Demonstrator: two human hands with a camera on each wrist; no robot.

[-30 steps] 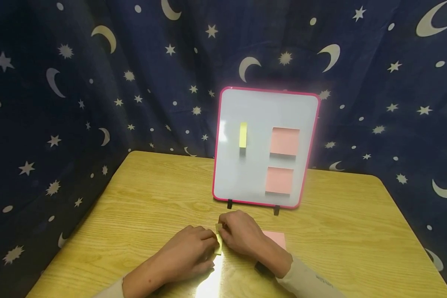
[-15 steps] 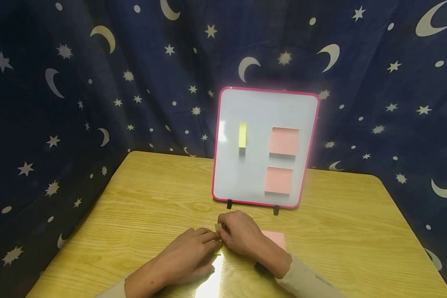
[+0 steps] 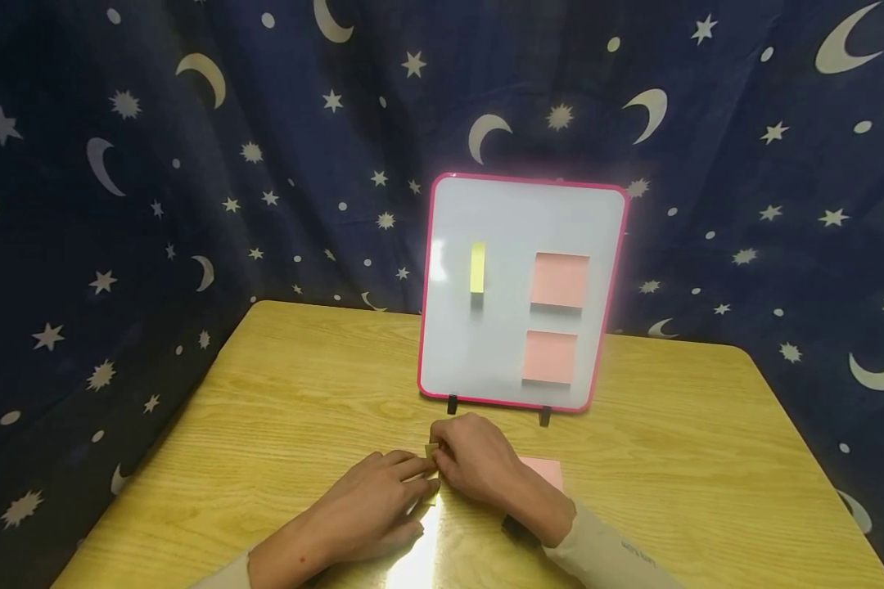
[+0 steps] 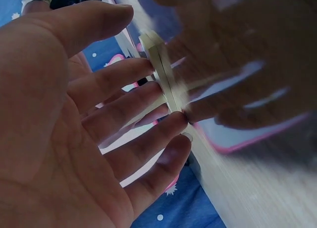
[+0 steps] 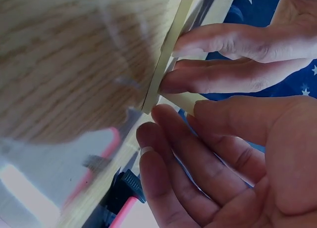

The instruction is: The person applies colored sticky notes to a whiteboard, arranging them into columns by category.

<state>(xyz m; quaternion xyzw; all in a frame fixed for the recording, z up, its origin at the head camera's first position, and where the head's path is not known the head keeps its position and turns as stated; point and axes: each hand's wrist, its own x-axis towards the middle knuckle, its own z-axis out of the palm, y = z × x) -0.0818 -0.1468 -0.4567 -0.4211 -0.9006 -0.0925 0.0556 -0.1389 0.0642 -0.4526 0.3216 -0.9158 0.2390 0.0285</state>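
Observation:
A narrow yellow sticky-note pad (image 3: 431, 449) lies on the table between both hands, mostly covered by fingers in the head view. My left hand (image 3: 368, 507) rests its nearly straight fingertips on the pad, thumb held apart from it. At the pad's far end, my right hand (image 3: 479, 462) pinches a yellow sticky note (image 5: 184, 101) between thumb and fingers. In the right wrist view that note angles away from the pad (image 5: 166, 59). A pink sticky-note pad (image 3: 545, 470) lies on the table, partly hidden by the right wrist.
Behind the hands stands a pink-framed whiteboard (image 3: 516, 217) on small black feet (image 3: 544, 416). It bears one narrow yellow note (image 3: 477, 268) and two pink notes (image 3: 560, 280). A dark object (image 3: 519, 532) sits beneath the right forearm. A star-patterned curtain (image 3: 302, 123) surrounds the table.
My left fingers have shifted slightly right, further over the yellow pad, and look straighter. The right hand stays almost still at the pad's far end.

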